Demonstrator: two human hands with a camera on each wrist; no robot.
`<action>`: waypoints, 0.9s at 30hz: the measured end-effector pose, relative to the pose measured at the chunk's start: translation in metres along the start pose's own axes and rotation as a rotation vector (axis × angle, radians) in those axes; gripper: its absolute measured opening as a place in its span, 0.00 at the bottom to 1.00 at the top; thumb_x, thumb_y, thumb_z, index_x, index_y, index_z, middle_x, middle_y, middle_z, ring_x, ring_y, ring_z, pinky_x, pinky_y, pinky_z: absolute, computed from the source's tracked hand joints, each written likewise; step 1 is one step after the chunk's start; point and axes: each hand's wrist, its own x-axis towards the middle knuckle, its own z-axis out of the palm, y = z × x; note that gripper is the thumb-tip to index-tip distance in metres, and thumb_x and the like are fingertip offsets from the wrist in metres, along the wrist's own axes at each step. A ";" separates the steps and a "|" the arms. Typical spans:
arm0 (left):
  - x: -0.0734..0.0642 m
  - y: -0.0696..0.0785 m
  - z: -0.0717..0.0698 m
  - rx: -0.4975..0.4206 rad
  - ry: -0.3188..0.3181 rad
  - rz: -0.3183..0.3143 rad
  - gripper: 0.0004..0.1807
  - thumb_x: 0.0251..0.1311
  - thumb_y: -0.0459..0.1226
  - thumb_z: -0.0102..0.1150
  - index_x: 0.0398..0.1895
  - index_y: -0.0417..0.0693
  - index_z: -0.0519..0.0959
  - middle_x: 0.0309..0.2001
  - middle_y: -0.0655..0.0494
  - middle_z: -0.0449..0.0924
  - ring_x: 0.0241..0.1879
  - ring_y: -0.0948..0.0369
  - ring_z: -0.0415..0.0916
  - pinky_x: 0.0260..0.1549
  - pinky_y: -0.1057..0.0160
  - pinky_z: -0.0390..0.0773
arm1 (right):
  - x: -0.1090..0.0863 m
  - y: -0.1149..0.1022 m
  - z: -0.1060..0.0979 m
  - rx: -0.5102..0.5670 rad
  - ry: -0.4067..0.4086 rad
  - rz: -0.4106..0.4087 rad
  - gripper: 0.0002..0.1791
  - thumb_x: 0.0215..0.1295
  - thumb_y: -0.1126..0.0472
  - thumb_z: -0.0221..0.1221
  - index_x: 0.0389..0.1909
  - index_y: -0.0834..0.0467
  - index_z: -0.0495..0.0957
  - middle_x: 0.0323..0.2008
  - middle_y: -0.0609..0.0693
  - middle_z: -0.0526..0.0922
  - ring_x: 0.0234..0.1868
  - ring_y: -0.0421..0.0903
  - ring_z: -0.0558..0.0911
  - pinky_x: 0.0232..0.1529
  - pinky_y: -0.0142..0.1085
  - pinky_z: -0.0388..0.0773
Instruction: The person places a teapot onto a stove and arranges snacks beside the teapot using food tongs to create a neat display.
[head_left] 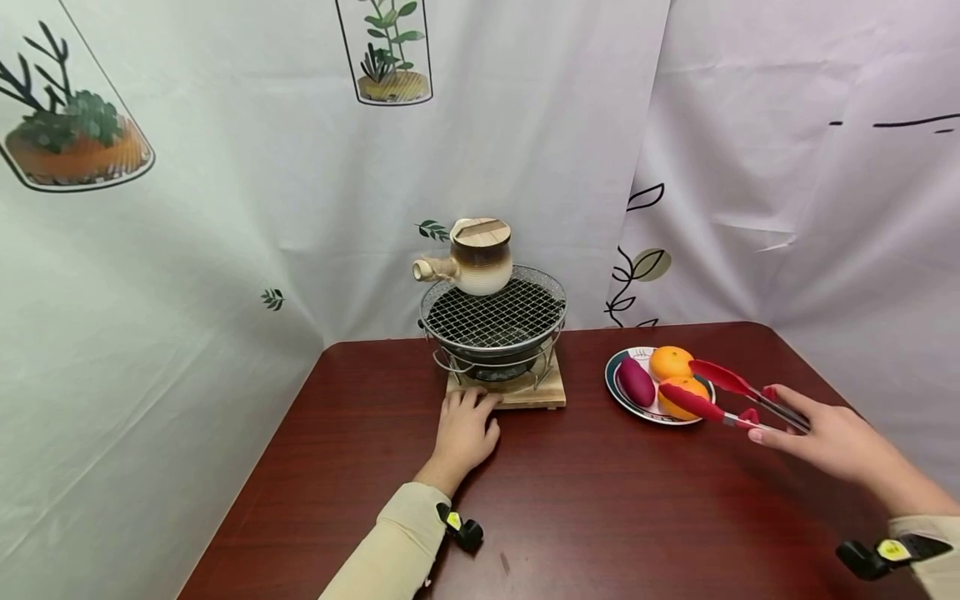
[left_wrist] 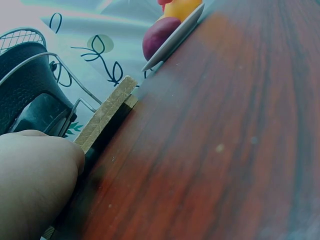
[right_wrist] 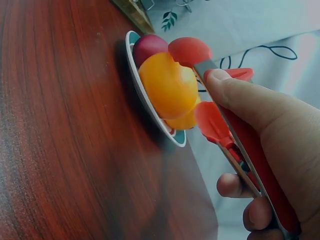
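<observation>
at frame right, uneven squeezing by the tongs (head_left: 693,405) the right hand (head_left: 840,439) grips could roll an orange (right_wrist: 167,86) off the plate (head_left: 612,379), while mid-frame the left hand (head_left: 462,435) lies relaxed.

head looks down; wrist views close (plate (head_left: 613,379) shared)

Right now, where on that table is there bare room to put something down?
The table is bare between the left hand and right hand, in front of the plate, and from the wooden board to the left edge. Crowded: the plate, with two oranges, a purple item and tongs close by.
</observation>
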 end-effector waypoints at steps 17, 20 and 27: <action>0.001 -0.001 -0.002 0.000 -0.013 -0.009 0.19 0.59 0.38 0.63 0.55 0.58 0.82 0.55 0.50 0.77 0.54 0.45 0.70 0.57 0.41 0.68 | 0.000 0.000 0.003 -0.008 -0.052 0.032 0.55 0.60 0.31 0.62 0.70 0.72 0.62 0.54 0.81 0.73 0.48 0.73 0.78 0.37 0.63 0.77; 0.001 -0.001 -0.001 0.000 -0.016 -0.012 0.19 0.59 0.38 0.63 0.55 0.58 0.82 0.55 0.50 0.77 0.54 0.45 0.70 0.57 0.41 0.68 | 0.001 0.000 0.005 -0.003 -0.053 0.019 0.55 0.59 0.31 0.63 0.70 0.72 0.62 0.54 0.80 0.74 0.49 0.73 0.78 0.39 0.63 0.77; 0.000 0.001 -0.001 0.003 -0.015 -0.009 0.19 0.59 0.39 0.63 0.55 0.58 0.83 0.55 0.50 0.77 0.54 0.45 0.70 0.57 0.41 0.69 | 0.002 -0.003 0.010 -0.014 -0.052 -0.016 0.53 0.59 0.32 0.64 0.70 0.71 0.64 0.54 0.79 0.75 0.50 0.73 0.78 0.41 0.64 0.76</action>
